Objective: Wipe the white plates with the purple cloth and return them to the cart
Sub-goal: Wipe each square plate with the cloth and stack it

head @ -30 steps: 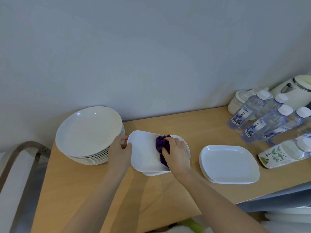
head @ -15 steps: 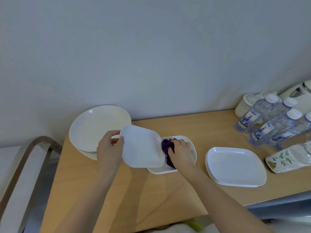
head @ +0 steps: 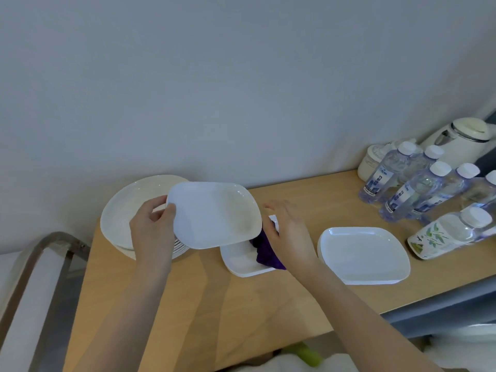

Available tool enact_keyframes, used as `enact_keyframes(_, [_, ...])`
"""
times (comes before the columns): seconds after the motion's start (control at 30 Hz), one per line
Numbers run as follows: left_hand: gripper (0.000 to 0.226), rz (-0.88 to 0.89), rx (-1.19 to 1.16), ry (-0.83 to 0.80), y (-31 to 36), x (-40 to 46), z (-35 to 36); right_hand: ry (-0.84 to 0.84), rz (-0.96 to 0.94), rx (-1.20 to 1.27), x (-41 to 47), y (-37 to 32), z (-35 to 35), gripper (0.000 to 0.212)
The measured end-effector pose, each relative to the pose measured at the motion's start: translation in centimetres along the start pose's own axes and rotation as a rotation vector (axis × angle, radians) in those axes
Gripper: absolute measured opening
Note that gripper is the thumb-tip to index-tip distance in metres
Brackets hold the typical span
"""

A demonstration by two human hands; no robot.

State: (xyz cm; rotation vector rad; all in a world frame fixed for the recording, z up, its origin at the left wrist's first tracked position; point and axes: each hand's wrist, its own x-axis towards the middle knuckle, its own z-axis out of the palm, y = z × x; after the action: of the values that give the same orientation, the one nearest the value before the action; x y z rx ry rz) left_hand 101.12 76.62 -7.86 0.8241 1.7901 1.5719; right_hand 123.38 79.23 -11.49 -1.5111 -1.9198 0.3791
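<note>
My left hand [head: 153, 232] grips the left edge of a white square plate [head: 214, 214] and holds it lifted and tilted above the wooden top [head: 241, 312]. Below it lies a second white square plate [head: 240, 261] with the purple cloth [head: 265, 252] bunched on its right side. My right hand [head: 288, 234] hovers over the cloth with fingers spread, right beside the lifted plate's right edge; the cloth is partly hidden under this hand. A third square plate [head: 365, 256] lies flat to the right.
A stack of round white plates [head: 126, 210] stands at the back left, partly behind the lifted plate. Several water bottles [head: 402, 189], a flower-printed bottle [head: 442, 234], a white jar [head: 371, 162] and a kettle [head: 464, 140] crowd the back right. A metal handle [head: 40, 253] curves at the left.
My left hand has lifted the top square plate higher and further off the lower one. My right hand has opened its fingers and risen off the purple cloth, which stays on the lower plate.
</note>
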Motion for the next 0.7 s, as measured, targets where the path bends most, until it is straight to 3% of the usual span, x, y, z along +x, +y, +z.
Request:
enact_keyframes(0.1, [0.017, -0.085, -0.094, -0.022, -0.7, -0.4, 1.3, -0.046, -0.246, -0.072, -0.9, -0.7, -0.6, 0.040])
enact_keyframes(0.17, [0.020, -0.117, -0.118, -0.061, -1.1, -0.8, 2.4, -0.158, -0.275, -0.163, -1.5, -0.4, -0.8, 0.055])
enact_keyframes(0.33, [0.022, -0.141, -0.089, -0.176, -2.1, -1.6, 4.9, -0.301, -0.100, -0.315, -3.0, 1.9, -1.0, 0.076])
enact_keyframes(0.5, [0.028, -0.201, -0.070, -0.294, -2.4, -2.8, 7.9, -0.306, -0.037, -0.353, -4.7, 4.1, -2.3, 0.069])
enact_keyframes(0.7, [0.017, -0.324, -0.060, -0.439, -3.4, -5.4, 12.7, -0.311, 0.091, -0.441, -7.4, 7.7, -5.2, 0.067])
